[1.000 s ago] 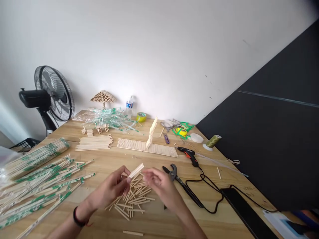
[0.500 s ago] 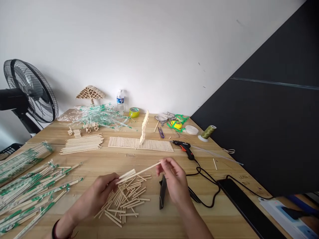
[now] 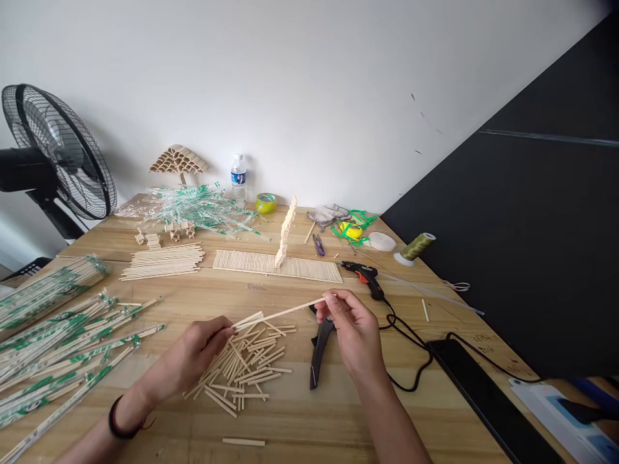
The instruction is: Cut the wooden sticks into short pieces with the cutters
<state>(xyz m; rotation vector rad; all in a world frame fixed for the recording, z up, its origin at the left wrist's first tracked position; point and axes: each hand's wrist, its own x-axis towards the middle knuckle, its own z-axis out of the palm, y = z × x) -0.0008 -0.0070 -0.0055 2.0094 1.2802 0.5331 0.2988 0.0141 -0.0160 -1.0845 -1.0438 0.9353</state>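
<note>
My left hand (image 3: pixel 209 345) is closed on the near ends of a few thin wooden sticks (image 3: pixel 249 320) above a loose pile of short cut sticks (image 3: pixel 242 380). One long stick (image 3: pixel 290 310) spans from it to my right hand (image 3: pixel 349 322), whose thumb and fingers pinch its far end. Under my right hand a black-handled cutting tool (image 3: pixel 319 354) lies on the table, its upper part partly hidden. Farther back is a flat strip of sticks side by side (image 3: pixel 242 260), with a twisted stick column (image 3: pixel 286 232) standing on it.
Wrapped stick bundles (image 3: pixel 53 290) and a row of long sticks (image 3: pixel 162 261) lie left. A glue gun (image 3: pixel 365 276), its cable, and a black phone-like slab (image 3: pixel 478 386) are at right. Behind are a bottle (image 3: pixel 238 177), tape (image 3: pixel 265 203), thread spool (image 3: pixel 418 248) and fan (image 3: pixel 62 148).
The view has shifted, so table objects sit higher in the picture. My right hand has moved slightly right along with the stick end. A single short stick now shows near the front edge.
</note>
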